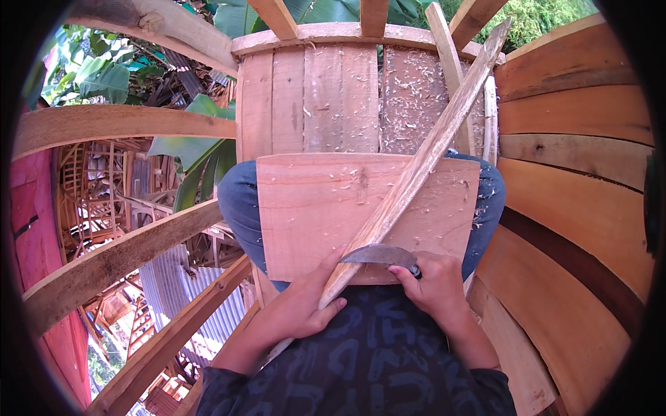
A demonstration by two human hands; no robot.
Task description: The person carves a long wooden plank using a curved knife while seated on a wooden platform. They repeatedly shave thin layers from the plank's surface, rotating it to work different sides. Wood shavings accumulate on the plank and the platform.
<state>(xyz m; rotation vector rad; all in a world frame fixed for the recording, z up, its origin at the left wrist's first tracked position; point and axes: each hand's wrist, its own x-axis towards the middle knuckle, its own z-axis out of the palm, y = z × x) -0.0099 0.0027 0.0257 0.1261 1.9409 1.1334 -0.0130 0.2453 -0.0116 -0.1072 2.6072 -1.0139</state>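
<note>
Left hand point(309, 295) gripping long wood stick point(418, 170), right hand point(436, 281) got curved knife point(374, 254), blade across stick. Pinkish board point(316, 208) over lap point(241, 201), tons of shavings point(411, 90) on planks point(322, 90).

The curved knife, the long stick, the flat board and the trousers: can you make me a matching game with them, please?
Things:
1. curved knife
2. long stick
3. flat board
4. trousers

Clues:
A. blue cloth on both legs
B. slanting, held by the left hand
C. lying across the lap, with shavings on it
D. held by the right hand

Right pairs: 1-D, 2-B, 3-C, 4-A
</note>
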